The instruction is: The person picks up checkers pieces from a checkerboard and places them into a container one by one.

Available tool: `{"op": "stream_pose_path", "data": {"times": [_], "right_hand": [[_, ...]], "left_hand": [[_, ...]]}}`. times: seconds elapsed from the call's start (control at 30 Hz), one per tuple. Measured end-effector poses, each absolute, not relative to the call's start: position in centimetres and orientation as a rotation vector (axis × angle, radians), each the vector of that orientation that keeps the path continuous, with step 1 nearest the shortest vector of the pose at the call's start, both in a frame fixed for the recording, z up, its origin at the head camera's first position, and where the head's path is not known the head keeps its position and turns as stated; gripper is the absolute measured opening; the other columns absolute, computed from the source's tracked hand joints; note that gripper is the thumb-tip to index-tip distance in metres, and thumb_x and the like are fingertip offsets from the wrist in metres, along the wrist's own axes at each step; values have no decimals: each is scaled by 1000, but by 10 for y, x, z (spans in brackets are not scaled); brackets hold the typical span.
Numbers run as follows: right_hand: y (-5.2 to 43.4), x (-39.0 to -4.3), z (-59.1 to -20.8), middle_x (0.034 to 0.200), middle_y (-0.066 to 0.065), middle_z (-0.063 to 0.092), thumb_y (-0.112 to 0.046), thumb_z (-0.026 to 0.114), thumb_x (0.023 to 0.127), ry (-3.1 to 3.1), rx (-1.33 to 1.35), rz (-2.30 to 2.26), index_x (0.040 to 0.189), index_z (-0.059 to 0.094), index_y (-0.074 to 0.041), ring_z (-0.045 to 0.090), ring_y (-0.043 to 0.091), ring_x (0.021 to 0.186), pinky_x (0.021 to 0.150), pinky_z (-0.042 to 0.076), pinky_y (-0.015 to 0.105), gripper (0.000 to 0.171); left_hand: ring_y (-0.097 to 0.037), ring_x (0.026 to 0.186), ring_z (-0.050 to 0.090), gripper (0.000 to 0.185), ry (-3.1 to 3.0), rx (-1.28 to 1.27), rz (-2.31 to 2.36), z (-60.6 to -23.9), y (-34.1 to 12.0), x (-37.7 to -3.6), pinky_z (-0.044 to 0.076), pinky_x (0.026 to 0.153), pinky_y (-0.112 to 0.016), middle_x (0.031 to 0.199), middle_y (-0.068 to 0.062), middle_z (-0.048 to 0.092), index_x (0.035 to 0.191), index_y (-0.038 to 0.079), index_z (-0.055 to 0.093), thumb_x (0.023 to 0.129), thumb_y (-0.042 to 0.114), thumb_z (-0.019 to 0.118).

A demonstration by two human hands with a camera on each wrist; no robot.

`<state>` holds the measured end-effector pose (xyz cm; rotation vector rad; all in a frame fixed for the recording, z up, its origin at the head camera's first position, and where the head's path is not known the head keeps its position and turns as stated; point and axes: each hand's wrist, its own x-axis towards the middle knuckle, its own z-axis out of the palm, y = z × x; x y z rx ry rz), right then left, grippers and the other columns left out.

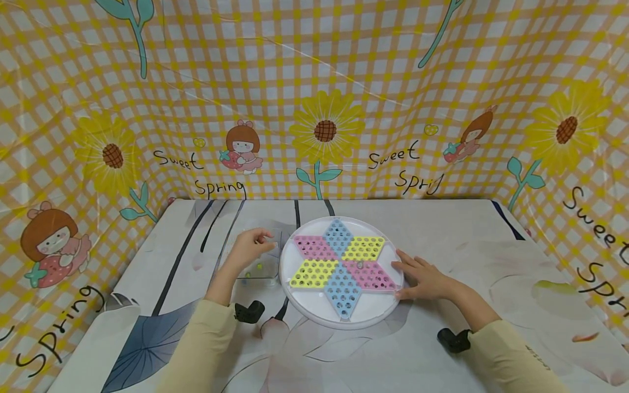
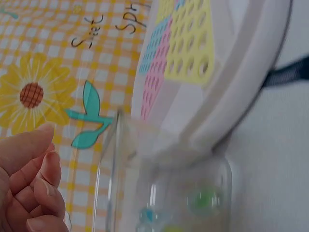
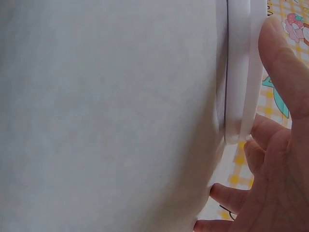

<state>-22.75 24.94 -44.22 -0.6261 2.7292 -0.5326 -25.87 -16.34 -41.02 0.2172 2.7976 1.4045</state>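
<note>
- Left of centre in the head view, the left hand (image 1: 248,246) hovers over a clear plastic box (image 1: 255,273); its grip is loosely curled, fingertips bunched, and whether it pinches anything I cannot tell.
- In the left wrist view the box (image 2: 159,193) holds small coloured marbles (image 2: 203,200), blurred, and stands just beside the board's white rim.
- At centre, a round white checkers board (image 1: 342,270) with a pink, blue and yellow star lies flat on the table (image 1: 442,349).
- Right of centre, the right hand (image 1: 425,278) rests on the board's right edge, its grip nearly flat, fingers spread.
- The right wrist view shows the thumb (image 3: 285,63) against the rim (image 3: 239,72).
</note>
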Motion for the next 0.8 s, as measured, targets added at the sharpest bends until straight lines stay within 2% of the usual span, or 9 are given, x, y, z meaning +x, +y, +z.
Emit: {"op": "stream_pose_path", "data": {"times": [0.13, 0.33, 0.5, 0.8], "right_hand": [[249, -228, -442, 147, 26, 13, -52, 66, 75, 2730, -613, -530, 136, 37, 1, 13, 61, 124, 93, 13, 73, 86], [249, -227, -443, 147, 26, 13, -52, 66, 75, 2734, -618, -527, 136, 37, 0, 14, 60, 124, 92, 13, 74, 85], [249, -227, -442, 147, 26, 13, -51, 66, 75, 2735, -618, -524, 136, 37, 0, 13, 60, 125, 92, 13, 74, 85], [247, -226, -439, 148, 25, 12, -51, 66, 76, 2716, -601, -537, 137, 36, 0, 12, 60, 126, 93, 12, 73, 86]], "left_hand": [[-13, 66, 48, 30, 2759, 280, 1413, -410, -142, -265, 41, 57, -23, 78, -5, 56, 107, 1, 63, 83, 18, 67], [-13, 64, 49, 28, 2694, 429, 1411, -413, -106, -272, 42, 55, -22, 79, -5, 56, 107, 3, 64, 84, 18, 67], [-13, 72, 50, 28, 2671, 532, 1365, -412, -81, -272, 41, 57, -21, 83, -4, 57, 108, 6, 64, 84, 20, 66], [-10, 67, 47, 32, 2592, 604, 1356, -412, -53, -271, 39, 54, -20, 81, -2, 57, 112, 4, 62, 84, 20, 67]]}}
